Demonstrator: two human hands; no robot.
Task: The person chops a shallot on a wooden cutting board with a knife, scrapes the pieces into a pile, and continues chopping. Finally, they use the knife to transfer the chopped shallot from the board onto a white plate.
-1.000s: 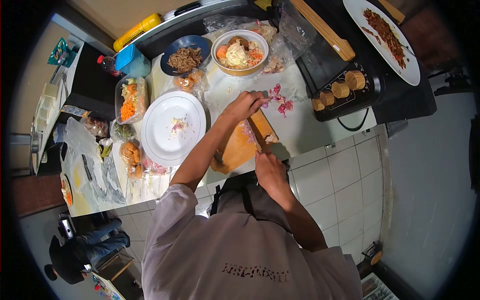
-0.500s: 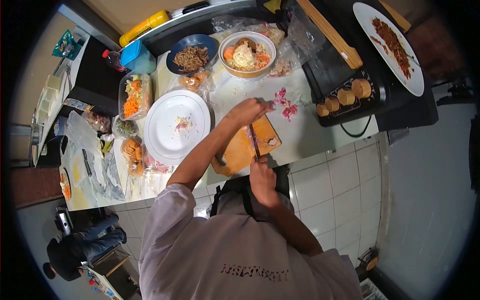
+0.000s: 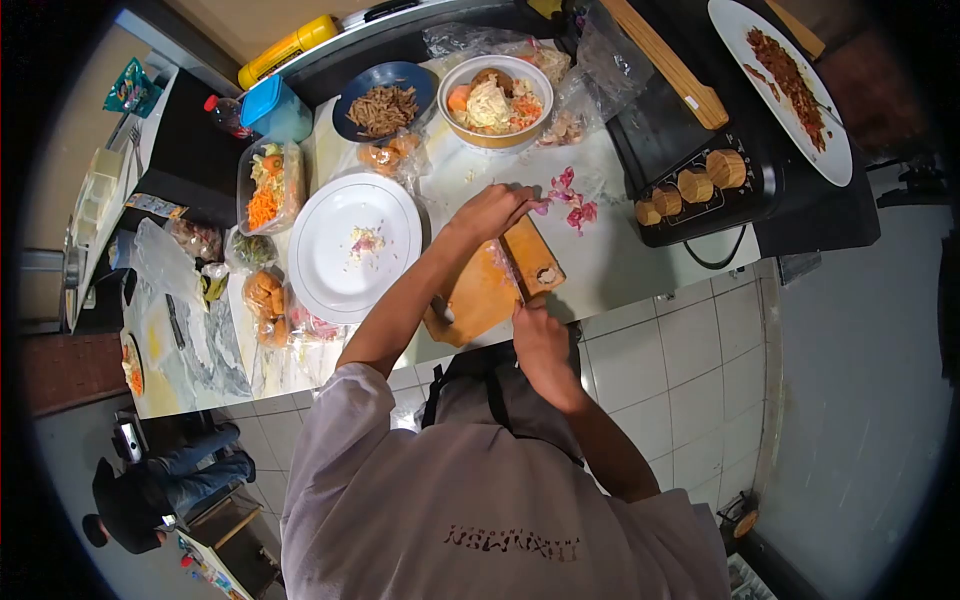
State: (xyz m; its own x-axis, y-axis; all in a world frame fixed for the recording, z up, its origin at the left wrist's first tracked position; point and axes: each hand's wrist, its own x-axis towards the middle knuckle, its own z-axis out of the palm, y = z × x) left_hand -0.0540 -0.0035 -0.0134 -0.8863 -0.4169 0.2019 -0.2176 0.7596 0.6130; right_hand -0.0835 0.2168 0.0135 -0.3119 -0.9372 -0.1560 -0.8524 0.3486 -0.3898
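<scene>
My right hand (image 3: pixel 543 340) is closed round the handle of a knife (image 3: pixel 517 275), its blade lying across the wooden cutting board (image 3: pixel 475 300). Small purplish bits, like chopped shallot (image 3: pixel 498 257), lie along the blade. My left hand (image 3: pixel 495 213) reaches past the board's far edge with its fingers pinched together. At its fingertips is a pinkish-purple piece of shallot skin (image 3: pixel 541 208). More pink shallot skins (image 3: pixel 574 205) lie on the counter just to the right. Left of the board, a white plate (image 3: pixel 335 285) holds a small heap of pale and purplish chopped bits.
Behind stand a bowl of mixed food (image 3: pixel 457 127) and a dark blue plate (image 3: pixel 352 97) of brown strips. A black stove (image 3: pixel 700 215) with wooden knobs is at right, near a white oval plate (image 3: pixel 722 22). At left sits a vegetable container (image 3: pixel 292 190). Another person (image 3: pixel 135 495) is lower left.
My left hand has shifted slightly left and its fingertips hold close to the skins. My right hand and the knife have moved a little up and right.
</scene>
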